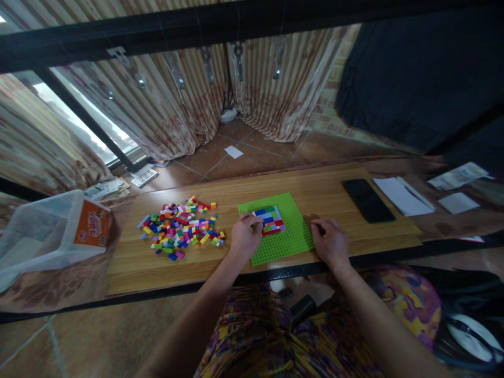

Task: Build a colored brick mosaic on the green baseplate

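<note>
A bright green studded baseplate [293,244] lies on the wooden board, with a block of coloured toy bricks [271,219] fixed near its upper middle, in blue, green, red and pink. Over the plate's left edge, my left hand [246,234] has its fingers pinched at the left side of these bricks; whatever is between the fingertips is too small to make out. My right hand [329,242] rests curled by the plate's right edge, its fingers closed; their inside is hidden. To the left of my left hand spreads a pile of loose bricks [183,223] in many colours.
A clear plastic box [43,236] with an orange label stands at the far left. On the right lie a black phone [368,200] and white paper [401,195] with a pen. The wooden board [157,273] ends at a dark front edge.
</note>
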A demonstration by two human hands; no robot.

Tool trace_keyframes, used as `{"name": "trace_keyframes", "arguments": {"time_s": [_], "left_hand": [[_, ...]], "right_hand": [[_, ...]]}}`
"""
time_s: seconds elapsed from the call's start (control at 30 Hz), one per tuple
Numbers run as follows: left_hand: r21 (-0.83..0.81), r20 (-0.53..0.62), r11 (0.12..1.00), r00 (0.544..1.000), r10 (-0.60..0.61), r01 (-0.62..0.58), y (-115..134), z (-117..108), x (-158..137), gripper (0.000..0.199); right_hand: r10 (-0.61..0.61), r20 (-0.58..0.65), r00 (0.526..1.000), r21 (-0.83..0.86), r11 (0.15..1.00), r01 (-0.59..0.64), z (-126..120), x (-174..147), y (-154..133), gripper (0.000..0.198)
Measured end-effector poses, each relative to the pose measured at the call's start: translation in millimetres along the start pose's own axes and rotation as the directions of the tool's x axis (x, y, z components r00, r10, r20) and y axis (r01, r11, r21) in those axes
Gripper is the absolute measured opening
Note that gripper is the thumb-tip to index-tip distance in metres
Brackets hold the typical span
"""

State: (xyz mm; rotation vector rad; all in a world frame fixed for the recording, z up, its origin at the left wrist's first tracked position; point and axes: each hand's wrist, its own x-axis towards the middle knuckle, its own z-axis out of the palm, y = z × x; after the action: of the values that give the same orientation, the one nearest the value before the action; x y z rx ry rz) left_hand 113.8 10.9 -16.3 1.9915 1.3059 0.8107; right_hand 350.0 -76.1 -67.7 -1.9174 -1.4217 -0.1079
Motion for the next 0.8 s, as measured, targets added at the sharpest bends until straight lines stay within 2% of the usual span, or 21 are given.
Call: {"name": "trace_keyframes", "arguments": {"time_s": [0.2, 0.3, 0.5, 0.8], "left_hand": [[0.014, -0.006, 0.998, 0.998, -0.066, 0.067, -4, 0, 9, 0.010], [0.096, -0.005, 0.994, 0.999, -0.050, 0.050, 1, -1, 15, 0.004], [0.264, 0.024, 0.964, 0.999, -0.033, 0.026, 6, -1, 26, 0.014], [0.369, 0.065, 0.925, 0.995, 0.070, -0.089, 7, 1, 18, 0.014]], "right_hand": [[-0.015, -0.003, 1.000, 0.001, 1.000, 0.015, -1, 0, -1, 0.023], [-0.012, -0.007, 1.000, 0.004, 1.000, 0.012, -2, 1, -2, 0.023], [-0.001, 0.000, 1.000, 0.010, 1.000, 0.001, -2, 1, -3, 0.024], [0.001, -0.002, 1.000, 0.013, 1.000, -0.001, -1, 0, -1, 0.023]]}}
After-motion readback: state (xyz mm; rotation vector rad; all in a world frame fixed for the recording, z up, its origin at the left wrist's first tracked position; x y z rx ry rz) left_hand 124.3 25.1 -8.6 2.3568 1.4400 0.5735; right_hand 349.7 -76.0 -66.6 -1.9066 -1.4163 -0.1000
